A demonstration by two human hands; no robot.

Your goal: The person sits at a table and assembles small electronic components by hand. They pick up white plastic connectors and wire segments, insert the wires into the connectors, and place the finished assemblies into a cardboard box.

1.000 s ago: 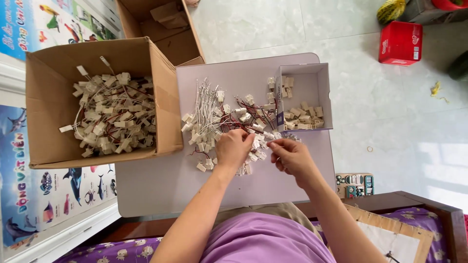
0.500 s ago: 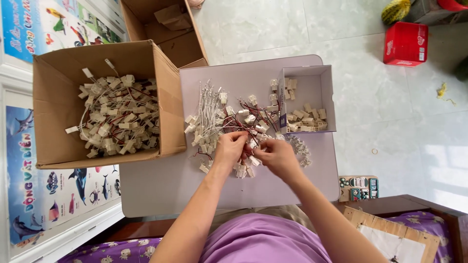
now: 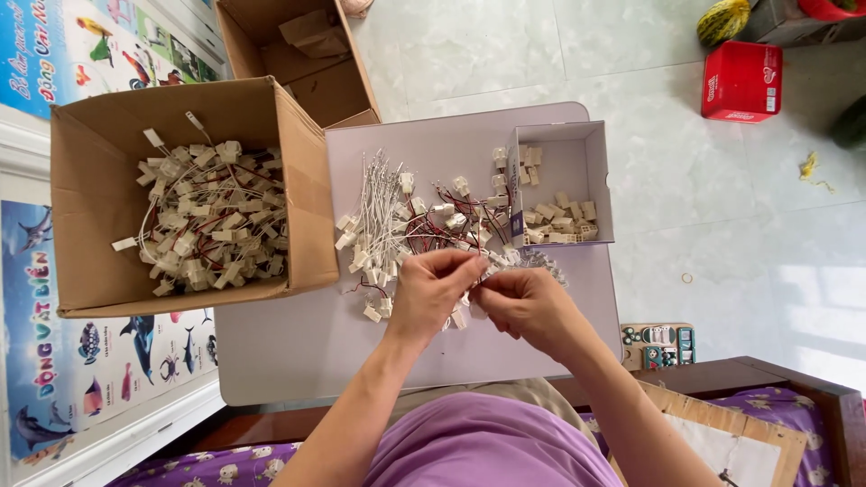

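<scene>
Together, two hands on one small connector

Both hands meet near the middle of the table (image 3: 298, 361). Left hand (image 3: 431, 287) and right hand (image 3: 528, 305) have the fingers closed on a white connector (image 3: 475, 287) between them. Wired connectors (image 3: 406, 225) lie just behind, between the big cardboard box (image 3: 307, 198) at the left edge and the small white box (image 3: 600, 180) at the right.

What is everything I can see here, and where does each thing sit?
Table: one, pale grey, centre.
Large cardboard box: one, brown, on the table's left, full of white connectors with wires.
Second cardboard box: one, brown, on the floor behind.
Small box: one, white, table's right, some white connectors inside.
Wired connectors: a loose pile, white with red and white wires, table middle.
Red box: one, floor, upper right.
Posters: colourful, left edge.
Left hand: pinching a small connector.
Right hand: pinching the same piece.
</scene>
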